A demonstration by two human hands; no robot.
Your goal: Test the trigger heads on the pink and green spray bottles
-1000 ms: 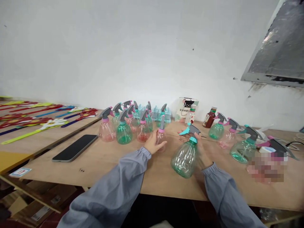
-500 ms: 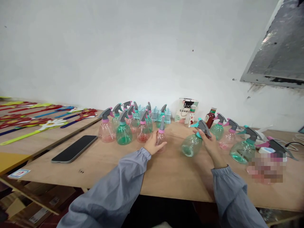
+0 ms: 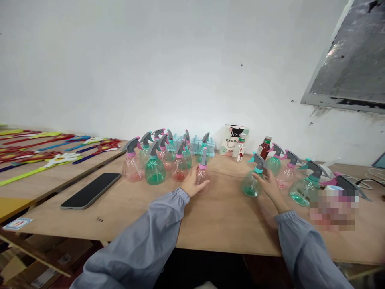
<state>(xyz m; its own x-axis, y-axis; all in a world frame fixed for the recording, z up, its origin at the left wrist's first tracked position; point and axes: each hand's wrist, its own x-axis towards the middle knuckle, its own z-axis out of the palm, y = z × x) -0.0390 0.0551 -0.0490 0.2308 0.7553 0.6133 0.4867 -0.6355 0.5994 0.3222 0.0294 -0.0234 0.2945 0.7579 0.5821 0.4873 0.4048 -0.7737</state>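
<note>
My left hand (image 3: 192, 184) is around the left side of a pink spray bottle (image 3: 203, 178), thumb across its front and the other fingers partly hidden. That bottle stands upright on the table. My right hand (image 3: 270, 186) grips a green spray bottle (image 3: 252, 184) near its neck from the right; its turquoise nozzle points left and green liquid shows at the bottom. The bottle looks upright on the tabletop. Left of my left hand stand several more spray bottles, among them a green one (image 3: 155, 171) and a pink one (image 3: 132, 168).
A black phone (image 3: 91, 190) lies at the left. More spray bottles, such as a green one (image 3: 304, 188), line the right side. A patterned box (image 3: 230, 140) and a red-brown bottle (image 3: 264, 147) stand near the wall. Colourful hand-shaped clappers (image 3: 63, 159) cover the left table.
The green spray bottle in my right hand has gone from tilted to upright, shifting slightly right. My left hand stays at the pink bottle. The view has shifted slightly.
</note>
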